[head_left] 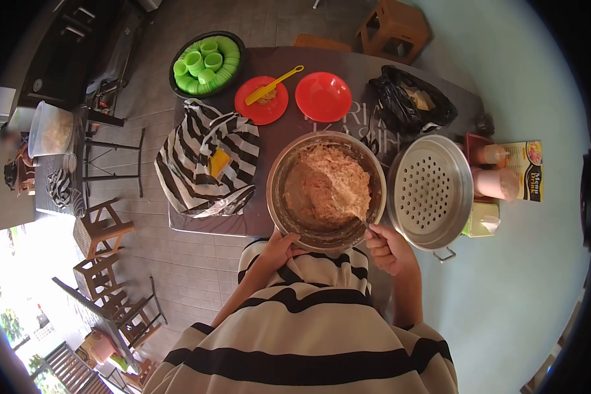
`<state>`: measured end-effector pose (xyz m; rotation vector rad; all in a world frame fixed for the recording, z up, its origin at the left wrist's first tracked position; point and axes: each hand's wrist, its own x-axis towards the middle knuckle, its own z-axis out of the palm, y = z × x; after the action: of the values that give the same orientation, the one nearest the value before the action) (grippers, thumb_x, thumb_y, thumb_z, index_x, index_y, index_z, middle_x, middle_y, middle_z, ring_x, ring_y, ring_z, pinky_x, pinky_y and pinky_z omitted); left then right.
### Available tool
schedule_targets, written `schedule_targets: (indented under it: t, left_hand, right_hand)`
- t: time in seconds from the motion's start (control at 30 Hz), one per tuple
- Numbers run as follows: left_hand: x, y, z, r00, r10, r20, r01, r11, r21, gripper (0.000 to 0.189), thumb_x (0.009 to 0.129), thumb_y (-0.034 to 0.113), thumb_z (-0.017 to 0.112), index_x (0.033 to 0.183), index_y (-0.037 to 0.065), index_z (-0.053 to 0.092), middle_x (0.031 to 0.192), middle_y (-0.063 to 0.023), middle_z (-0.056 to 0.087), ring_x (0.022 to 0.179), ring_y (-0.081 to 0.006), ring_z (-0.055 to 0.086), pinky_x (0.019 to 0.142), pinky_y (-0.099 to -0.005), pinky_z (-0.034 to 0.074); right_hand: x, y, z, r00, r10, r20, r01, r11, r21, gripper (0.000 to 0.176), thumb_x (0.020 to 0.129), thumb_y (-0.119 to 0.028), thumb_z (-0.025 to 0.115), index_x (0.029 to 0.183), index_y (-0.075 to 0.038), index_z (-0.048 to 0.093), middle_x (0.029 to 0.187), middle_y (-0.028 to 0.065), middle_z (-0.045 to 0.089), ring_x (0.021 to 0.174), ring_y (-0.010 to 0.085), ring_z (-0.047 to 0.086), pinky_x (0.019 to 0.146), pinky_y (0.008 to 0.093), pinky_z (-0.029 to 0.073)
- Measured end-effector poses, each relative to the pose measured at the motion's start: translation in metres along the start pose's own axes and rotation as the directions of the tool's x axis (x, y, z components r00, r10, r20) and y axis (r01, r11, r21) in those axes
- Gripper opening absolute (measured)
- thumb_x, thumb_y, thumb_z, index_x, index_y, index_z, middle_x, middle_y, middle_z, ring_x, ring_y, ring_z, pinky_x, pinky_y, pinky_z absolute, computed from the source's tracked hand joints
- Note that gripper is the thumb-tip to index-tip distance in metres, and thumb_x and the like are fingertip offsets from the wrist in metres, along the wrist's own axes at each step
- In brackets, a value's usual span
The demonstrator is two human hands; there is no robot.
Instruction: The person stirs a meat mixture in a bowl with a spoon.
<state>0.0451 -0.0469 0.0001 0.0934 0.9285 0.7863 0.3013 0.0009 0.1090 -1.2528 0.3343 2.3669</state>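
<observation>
Table (276, 125): dark, one.
Steel bowl (271, 190): one, near centre of table, just ahead of torso. Likely heavy when this full. Smooth rim looks slippery, so best gripped at near rim.
Minced mixture (328, 184): one mass filling bowl. Looks soft, sticky, pasty.
Perforated steamer tray (430, 190): one, touching bowl's right side.
Striped bag (203, 164): one, left.
Black bag (407, 98): one, far right.
Black basin (241, 49): one, far left, holding green cups (203, 62), count unclear.
Red plates (323, 96): two, far.
Yellow spatula (272, 85): one, on left plate.
Left hand (281, 248): curled over bowl's near rim.
Right hand (387, 249): fist closed on utensil (364, 223), thin, stiff, tip buried in mixture.
</observation>
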Motion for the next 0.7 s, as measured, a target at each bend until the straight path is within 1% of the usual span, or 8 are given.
schedule_targets:
  t: [0.13, 0.17, 0.2, 0.23, 0.3, 0.37, 0.5, 0.7]
  left_hand:
    - [0.000, 0.000, -0.001, 1.000, -0.007, 0.001, 0.007, 1.000, -0.001, 0.042, 0.081, 0.000, 0.043, 0.120, 0.000, 0.026, 0.110, -0.0178, 0.050, 0.094, -0.0283, 0.057, 0.076, -0.0365, 0.053]
    - [0.000, -0.001, -0.001, 1.000, -0.001, -0.010, 0.001, 1.000, 0.003, 0.044, 0.081, 0.000, 0.043, 0.121, 0.001, 0.025, 0.110, -0.0177, 0.050, 0.094, -0.0282, 0.057, 0.075, -0.0362, 0.054]
    - [0.000, -0.001, -0.001, 1.000, 0.002, -0.009, -0.002, 1.000, -0.003, 0.044, 0.081, 0.000, 0.043, 0.121, 0.001, 0.025, 0.110, -0.0177, 0.050, 0.094, -0.0282, 0.057, 0.075, -0.0362, 0.054]
    - [0.000, 0.000, -0.001, 1.000, -0.001, 0.005, 0.001, 1.000, 0.001, 0.044, 0.081, 0.000, 0.043, 0.121, 0.002, 0.024, 0.110, -0.0179, 0.050, 0.092, -0.0279, 0.058, 0.074, -0.0361, 0.054]
    - [0.000, -0.001, -0.002, 1.000, -0.001, 0.020, 0.001, 1.000, 0.001, 0.045, 0.081, 0.000, 0.044, 0.121, 0.003, 0.024, 0.109, -0.0180, 0.050, 0.090, -0.0277, 0.059, 0.074, -0.0359, 0.054]
    - [0.001, -0.002, -0.002, 1.000, 0.018, -0.003, -0.017, 0.999, 0.034, 0.040, 0.080, 0.000, 0.045, 0.117, 0.002, 0.031, 0.108, -0.0160, 0.052, 0.086, -0.0272, 0.060, 0.072, -0.0359, 0.054]
    - [0.000, -0.006, 0.000, 0.998, 0.053, -0.017, -0.052, 0.998, 0.035, 0.040, 0.080, 0.000, 0.044, 0.117, 0.003, 0.031, 0.106, -0.0158, 0.052, 0.087, -0.0277, 0.060, 0.071, -0.0371, 0.054]
    - [0.002, -0.008, 0.001, 0.992, 0.116, -0.038, -0.117, 0.993, -0.021, 0.040, 0.080, 0.000, 0.043, 0.117, 0.003, 0.030, 0.104, -0.0165, 0.053, 0.084, -0.0285, 0.060, 0.069, -0.0387, 0.055]
  right_hand:
    - [-0.005, 0.014, 0.006, 0.953, -0.245, -0.179, 0.127, 0.858, -0.498, 0.023, 0.086, -0.024, 0.047, 0.072, -0.005, 0.047, 0.049, -0.0023, 0.037, 0.033, 0.0090, 0.035, 0.030, 0.0259, 0.033]
    - [0.004, 0.020, -0.006, 0.794, -0.608, 0.016, 0.252, 0.304, -0.919, 0.021, 0.085, -0.020, 0.046, 0.074, -0.003, 0.047, 0.054, 0.0058, 0.046, 0.039, 0.0184, 0.043, 0.037, 0.0320, 0.037]
    - [0.006, 0.022, -0.003, 0.585, -0.709, 0.393, 0.135, -0.393, -0.910, 0.019, 0.085, -0.017, 0.045, 0.076, 0.000, 0.048, 0.059, 0.0139, 0.055, 0.045, 0.0278, 0.052, 0.043, 0.0381, 0.042]
    - [0.006, 0.022, 0.003, 0.588, -0.707, 0.394, 0.132, -0.396, -0.909, 0.019, 0.085, -0.017, 0.045, 0.076, 0.000, 0.048, 0.059, 0.0139, 0.055, 0.045, 0.0278, 0.052, 0.043, 0.0381, 0.042]
    - [0.015, 0.019, 0.032, 0.734, -0.653, 0.185, -0.179, -0.450, -0.875, 0.016, 0.081, -0.011, 0.044, 0.081, 0.003, 0.051, 0.070, 0.0256, 0.057, 0.067, 0.0373, 0.059, 0.056, 0.0424, 0.047]
    - [0.032, 0.020, 0.063, 0.755, -0.623, 0.206, -0.190, -0.508, -0.840, 0.017, 0.079, -0.008, 0.043, 0.085, 0.004, 0.054, 0.072, 0.0217, 0.059, 0.069, 0.0356, 0.060, 0.061, 0.0435, 0.047]
    - [0.121, 0.041, 0.063, 0.773, -0.612, 0.168, -0.326, -0.610, -0.723, 0.019, 0.079, -0.009, 0.044, 0.089, 0.004, 0.052, 0.072, 0.0194, 0.061, 0.067, 0.0309, 0.062, 0.056, 0.0392, 0.050]
    - [0.107, 0.072, 0.040, 0.716, -0.681, 0.154, -0.447, -0.617, -0.648, 0.021, 0.078, -0.006, 0.044, 0.096, 0.006, 0.047, 0.072, 0.0158, 0.062, 0.066, 0.0269, 0.063, 0.052, 0.0357, 0.050]
